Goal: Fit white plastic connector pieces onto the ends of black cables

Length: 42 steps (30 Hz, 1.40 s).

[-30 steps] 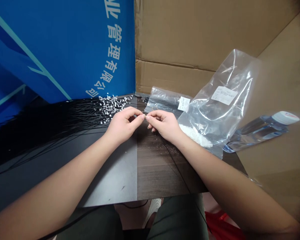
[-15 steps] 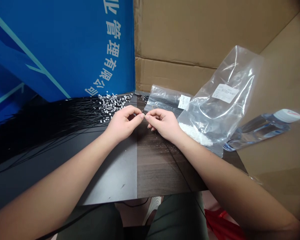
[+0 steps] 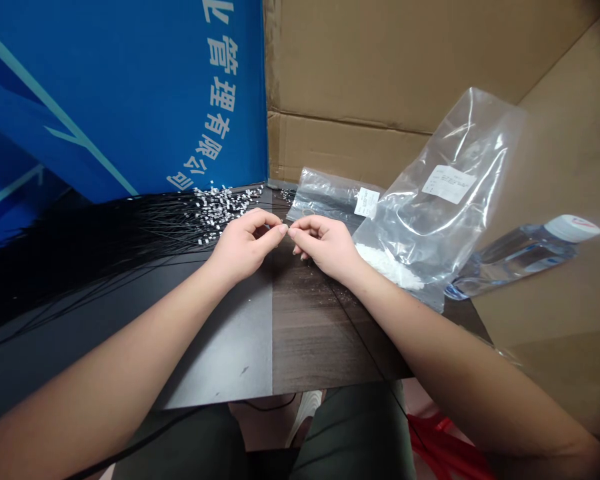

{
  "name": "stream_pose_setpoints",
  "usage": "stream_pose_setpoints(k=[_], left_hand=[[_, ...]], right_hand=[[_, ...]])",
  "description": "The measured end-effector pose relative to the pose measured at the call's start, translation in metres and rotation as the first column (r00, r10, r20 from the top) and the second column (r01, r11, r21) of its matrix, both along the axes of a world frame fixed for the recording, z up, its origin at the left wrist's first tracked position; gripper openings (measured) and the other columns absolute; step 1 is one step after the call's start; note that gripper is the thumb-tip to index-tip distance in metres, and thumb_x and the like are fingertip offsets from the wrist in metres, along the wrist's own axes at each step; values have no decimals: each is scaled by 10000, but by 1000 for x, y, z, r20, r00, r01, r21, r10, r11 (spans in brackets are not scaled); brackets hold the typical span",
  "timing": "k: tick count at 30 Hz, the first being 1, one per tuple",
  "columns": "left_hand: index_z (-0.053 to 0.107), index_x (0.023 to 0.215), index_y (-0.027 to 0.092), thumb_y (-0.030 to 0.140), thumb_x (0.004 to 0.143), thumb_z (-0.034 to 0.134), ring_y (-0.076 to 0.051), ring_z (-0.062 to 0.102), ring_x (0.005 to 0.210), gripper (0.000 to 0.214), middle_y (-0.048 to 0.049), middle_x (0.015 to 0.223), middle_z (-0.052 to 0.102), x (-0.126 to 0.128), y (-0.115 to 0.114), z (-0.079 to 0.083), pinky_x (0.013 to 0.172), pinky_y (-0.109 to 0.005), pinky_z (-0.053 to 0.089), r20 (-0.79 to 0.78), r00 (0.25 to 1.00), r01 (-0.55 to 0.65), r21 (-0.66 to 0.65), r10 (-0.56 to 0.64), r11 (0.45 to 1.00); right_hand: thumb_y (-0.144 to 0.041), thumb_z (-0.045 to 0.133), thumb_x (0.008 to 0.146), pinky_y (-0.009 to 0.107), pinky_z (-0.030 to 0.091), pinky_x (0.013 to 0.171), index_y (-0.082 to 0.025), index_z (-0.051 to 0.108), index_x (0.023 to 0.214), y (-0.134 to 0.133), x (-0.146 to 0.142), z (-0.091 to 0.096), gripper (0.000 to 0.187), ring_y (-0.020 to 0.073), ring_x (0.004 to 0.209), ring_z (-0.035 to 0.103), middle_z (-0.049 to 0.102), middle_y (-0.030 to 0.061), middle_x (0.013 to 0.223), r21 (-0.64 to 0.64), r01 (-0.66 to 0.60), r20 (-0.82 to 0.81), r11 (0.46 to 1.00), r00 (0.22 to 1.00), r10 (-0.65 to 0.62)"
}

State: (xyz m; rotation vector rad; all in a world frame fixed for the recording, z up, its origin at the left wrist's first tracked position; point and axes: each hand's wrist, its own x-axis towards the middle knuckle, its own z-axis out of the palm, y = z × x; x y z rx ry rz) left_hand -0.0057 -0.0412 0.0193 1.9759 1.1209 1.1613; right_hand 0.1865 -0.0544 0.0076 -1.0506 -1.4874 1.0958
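Black thin cables (image 3: pixel 105 250) fan across the left half of the counter (image 3: pixel 315 340), running toward the far edge, with a loose heap of small white tags (image 3: pixel 223 208) at their far ends near the back. Left hand (image 3: pixel 245 248) and right hand (image 3: pixel 327 247) sit mid-counter near the far edge, just right of the heap, raised slightly above the surface. Left fingers (image 3: pixel 275 230) are closed in a thumb-and-index pinch, and right fingers (image 3: pixel 300 231) are pinched the same way, with the 2 sets of tips almost touching. Anything held there is too thin to make out, so gripping cannot be confirmed. Small clear bag (image 3: pixel 325 200) lies behind the right hand, and large clear bag (image 3: pixel 445 193), holding white pieces (image 3: pixel 387 267), lies just right of it. Water bottle (image 3: pixel 515 257) rests beyond that, with cardboard (image 3: pixel 380 67) and a blue banner (image 3: pixel 130 100) behind.

Risks: a thin item could slip from the fingertips and be hard to find on the dark counter. Tugging 1 cable could drag others and scatter tags off the far edge. A wrist or sleeve catching the loose strands could tangle them.
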Motion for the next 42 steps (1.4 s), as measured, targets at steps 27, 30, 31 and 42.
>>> stream_pose_setpoints(k=[27, 30, 31, 42], left_hand=[[655, 908, 176, 463, 909, 706, -160, 625, 705, 292, -23, 805, 666, 4, -1, -1, 689, -307, 504, 93, 993, 94, -235, -73, 967], [660, 913, 169, 466, 898, 730, -149, 617, 704, 305, -24, 818, 665, 4, -1, -1, 678, -295, 500, 128, 988, 115, -248, -85, 962], [662, 914, 167, 467, 894, 741, -146, 613, 701, 311, -24, 820, 664, 4, -1, -2, 672, -292, 497, 140, 986, 122, -251, -89, 960], [650, 855, 178, 449, 838, 817, -132, 585, 633, 319, -11, 718, 645, 4, 2, -4, 631, -274, 478, 302, 948, 202, -328, -100, 923]], right_hand=[[-357, 762, 870, 229, 524, 525, -173, 697, 900, 2, 1, -2, 197, 106, 581, 641, 698, -4, 714, 8, 9, -13, 1000, 1000, -9], [-373, 759, 872, 228, 524, 527, -173, 694, 907, 2, 1, -1, 213, 104, 583, 639, 698, -3, 719, 7, 10, -9, 1000, 1000, -10], [-376, 757, 874, 228, 524, 529, -174, 693, 908, 2, 1, -1, 215, 104, 584, 640, 697, -3, 718, 6, 10, -8, 1000, 1000, -10], [-397, 771, 869, 229, 534, 536, -182, 692, 892, 0, 0, -1, 230, 110, 601, 650, 695, -3, 719, -8, -10, -12, 1000, 1000, 10]])
